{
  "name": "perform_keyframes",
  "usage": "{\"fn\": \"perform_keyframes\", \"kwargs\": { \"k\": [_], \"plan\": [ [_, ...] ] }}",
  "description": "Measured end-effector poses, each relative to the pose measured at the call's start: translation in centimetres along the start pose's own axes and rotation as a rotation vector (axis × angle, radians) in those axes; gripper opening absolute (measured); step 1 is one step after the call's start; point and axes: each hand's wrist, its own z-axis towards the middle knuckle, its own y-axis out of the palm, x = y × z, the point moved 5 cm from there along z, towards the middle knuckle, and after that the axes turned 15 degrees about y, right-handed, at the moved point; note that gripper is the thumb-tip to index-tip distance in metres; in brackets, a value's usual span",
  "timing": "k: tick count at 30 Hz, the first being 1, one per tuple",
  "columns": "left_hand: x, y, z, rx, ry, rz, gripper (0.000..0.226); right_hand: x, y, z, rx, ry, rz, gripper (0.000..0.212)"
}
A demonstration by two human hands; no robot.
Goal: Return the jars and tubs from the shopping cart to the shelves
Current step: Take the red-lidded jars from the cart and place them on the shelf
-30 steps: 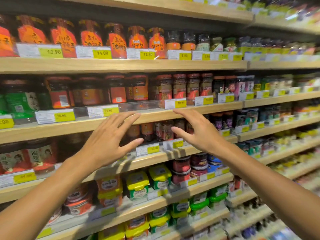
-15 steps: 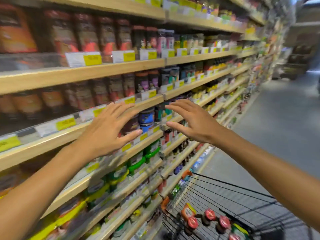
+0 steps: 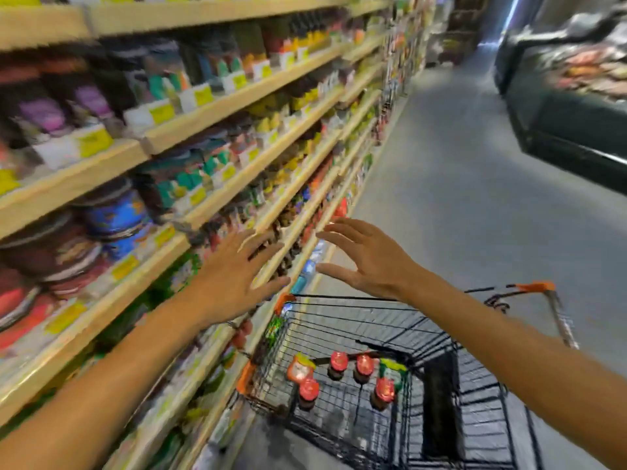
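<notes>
Shelves point(image 3: 210, 106) run along the left w/ stock packed behind price tags, cart point(image 3: 441, 337) parked just beside so its red-lidded jars point(image 3: 364, 364) sit within reach, left hand point(image 3: 237, 279) & right hand point(image 3: 369, 262) both spread, empty, above it.

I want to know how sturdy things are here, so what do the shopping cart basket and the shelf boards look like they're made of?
Shopping cart: thin black wire grid, likely coated metal, with orange corner pieces and an orange handle that look like plastic. Shelf boards: pale, matte, wood-toned front edges, so wood or wood-look laminate; motion blur hides any grain.
</notes>
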Motion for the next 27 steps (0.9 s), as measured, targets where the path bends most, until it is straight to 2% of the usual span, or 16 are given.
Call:
{"fn": "perform_keyframes", "kwargs": {
  "k": [7, 12, 14, 20, 25, 27],
  "plan": [
    [0.7, 12.1, 8.0, -0.183, 0.014, -0.187, 0.094, 9.5, 7.8, -1.1, -0.14, 0.123, 0.045, 0.069],
    [1.3, 19.5, 10.3, -0.285, 0.003, -0.329, 0.078, 15.0, 13.5, -3.6, -0.273, 0.276, 0.094, 0.075],
    [1.4, 22.0, 10.8, -0.35, 0.013, -0.341, 0.078, 16.5, 15.3, -5.0, -0.323, 0.338, 0.101, 0.076],
    [1.6, 30.3, 11.0, -0.536, 0.033, -0.456, 0.123, 20.0, 21.1, -9.7, -0.462, 0.512, 0.131, 0.079],
    [3.0, 36.1, 12.2, -0.618, 0.115, -0.522, 0.118, 22.1, 26.6, -13.6, -0.589, 0.695, 0.165, 0.083],
    [3.6, 38.8, 12.7, -0.632, 0.129, -0.561, 0.102, 22.9, 29.2, -15.3, -0.64, 0.782, 0.192, 0.083]
  ]
}}
